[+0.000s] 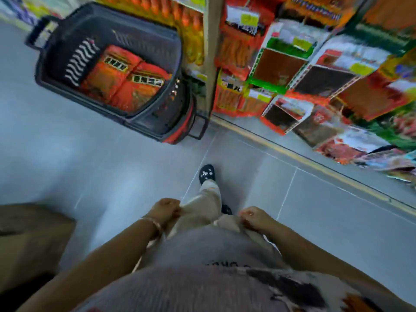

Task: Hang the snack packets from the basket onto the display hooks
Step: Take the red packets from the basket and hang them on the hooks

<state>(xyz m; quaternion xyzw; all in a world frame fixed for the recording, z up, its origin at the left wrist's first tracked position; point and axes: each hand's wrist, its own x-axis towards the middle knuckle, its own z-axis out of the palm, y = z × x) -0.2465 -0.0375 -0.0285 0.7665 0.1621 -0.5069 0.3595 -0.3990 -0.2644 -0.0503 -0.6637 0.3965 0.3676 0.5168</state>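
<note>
floor (90, 165), basket (46, 73) of packets (126, 82), hands (165, 210) (254, 218) gripping trousers (202, 206)

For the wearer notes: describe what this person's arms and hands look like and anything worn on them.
Both forearms are bare; no sleeves reach them in view. The left hand has a thin, light bangle at its wrist. The right hand shows no band or watch. No gloves on either hand. Blur hides any rings.
</note>
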